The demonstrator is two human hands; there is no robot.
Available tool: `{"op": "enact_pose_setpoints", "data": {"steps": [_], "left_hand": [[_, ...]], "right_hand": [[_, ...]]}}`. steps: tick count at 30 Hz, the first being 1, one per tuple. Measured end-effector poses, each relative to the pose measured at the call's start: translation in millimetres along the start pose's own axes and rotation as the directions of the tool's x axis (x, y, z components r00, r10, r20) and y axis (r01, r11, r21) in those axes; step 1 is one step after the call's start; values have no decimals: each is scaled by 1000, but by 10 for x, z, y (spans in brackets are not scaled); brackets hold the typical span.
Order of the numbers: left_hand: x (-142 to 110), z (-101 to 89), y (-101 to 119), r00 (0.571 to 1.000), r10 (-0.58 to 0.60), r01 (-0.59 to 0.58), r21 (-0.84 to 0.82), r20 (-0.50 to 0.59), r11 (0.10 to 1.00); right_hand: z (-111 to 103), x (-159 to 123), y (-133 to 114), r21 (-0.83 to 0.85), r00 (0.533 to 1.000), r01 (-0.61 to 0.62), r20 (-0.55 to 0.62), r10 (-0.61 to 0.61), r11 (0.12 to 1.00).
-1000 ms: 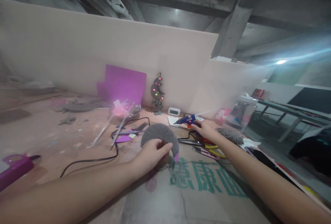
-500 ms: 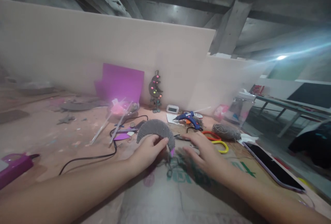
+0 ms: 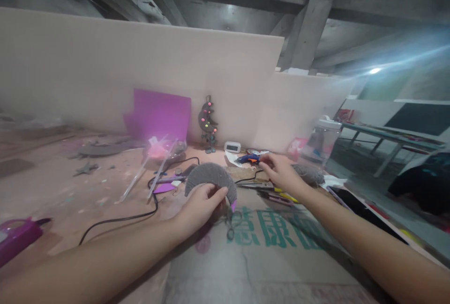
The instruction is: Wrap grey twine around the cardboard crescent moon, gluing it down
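Observation:
My left hand (image 3: pixel 206 205) is closed on a grey crescent moon (image 3: pixel 210 173) wrapped in yarn, its thumb lying over the inner curve. A bit of purple shows at the crescent's lower right tip, and a dark strand with small loops (image 3: pixel 230 233) hangs below it. Farther forward, my right hand (image 3: pixel 283 173) is closed round the rear end of a blue glue gun (image 3: pixel 246 159); the handle is mostly hidden by the fingers. Under the right hand lie scissors and a pink utility knife (image 3: pixel 277 198), partly covered.
A printed cardboard sheet (image 3: pixel 260 266) lies before me. A finished-looking decorated moon (image 3: pixel 207 121) hangs or leans at the back panel near a small clock (image 3: pixel 232 147). Glue sticks (image 3: pixel 133 182), a black cord (image 3: pixel 119 219), a yarn ball (image 3: pixel 309 174), a phone (image 3: pixel 365 215) and a plastic jar (image 3: pixel 321 140) surround the work.
My right hand has moved forward from beside the crescent to the glue gun and closed round its rear end. My left hand still holds the crescent in place. The view has shifted slightly.

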State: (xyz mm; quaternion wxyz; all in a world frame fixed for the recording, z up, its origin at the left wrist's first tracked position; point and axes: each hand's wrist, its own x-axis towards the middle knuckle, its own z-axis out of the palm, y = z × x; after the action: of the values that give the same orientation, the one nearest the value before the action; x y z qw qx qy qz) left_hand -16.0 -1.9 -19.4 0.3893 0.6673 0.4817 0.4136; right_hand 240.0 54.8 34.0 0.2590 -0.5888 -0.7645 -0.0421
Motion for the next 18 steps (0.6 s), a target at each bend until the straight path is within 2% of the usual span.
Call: {"op": "enact_pose_setpoints", "data": {"steps": [4, 7, 10, 14, 18], "left_hand": [[19, -2, -15, 999, 31, -30, 67, -14, 997], [12, -1, -16, 1000, -1, 1, 33, 5, 999], [1, -3, -6, 1000, -10, 9, 24, 20, 1000], [-3, -12, 15, 999, -10, 8, 75, 31, 997], [-11, -20, 45, 999, 7, -11, 96, 37, 995]], "right_hand": [[101, 527, 358, -118, 984, -142, 92, 153, 983], [255, 757, 506, -193, 961, -192, 161, 224, 962], [418, 817, 578, -245, 953, -224, 148, 265, 943], [605, 737, 658, -257, 949, -256, 117, 293, 932], [687, 685, 733, -217, 946, -264, 134, 296, 940]]}}
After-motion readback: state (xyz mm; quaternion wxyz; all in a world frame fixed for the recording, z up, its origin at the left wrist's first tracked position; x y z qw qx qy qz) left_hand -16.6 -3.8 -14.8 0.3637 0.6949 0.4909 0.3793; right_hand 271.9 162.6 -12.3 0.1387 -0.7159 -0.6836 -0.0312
